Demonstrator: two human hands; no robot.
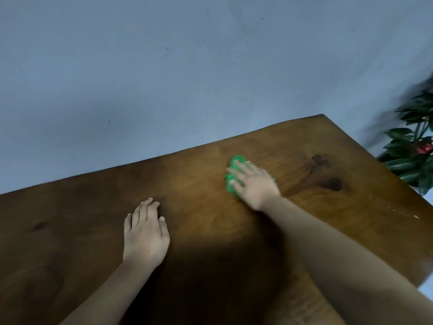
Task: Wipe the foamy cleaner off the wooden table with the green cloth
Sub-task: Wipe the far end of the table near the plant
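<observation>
Right grip (251,184), flat-fingered, presses green cloth (235,163) mid-wipe; left grip (146,231) rests released on bench (82,242). Next, probably: sweep pale specks (403,213) right of cloth.

The cloth (236,160) is bright green and bunched into a small wad. It lies on the table (93,231) toward 1 o'clock from the table's middle. The right hand (255,184) lies flat on it with fingers spread, so only the cloth's 9 and 11 o'clock edges show. The table is a dark brown wooden slab with visible grain and two dark knots at 3 o'clock of the cloth. A few whitish flecks (403,213) sit near its right edge; blur hides whether any foam lies elsewhere.
</observation>
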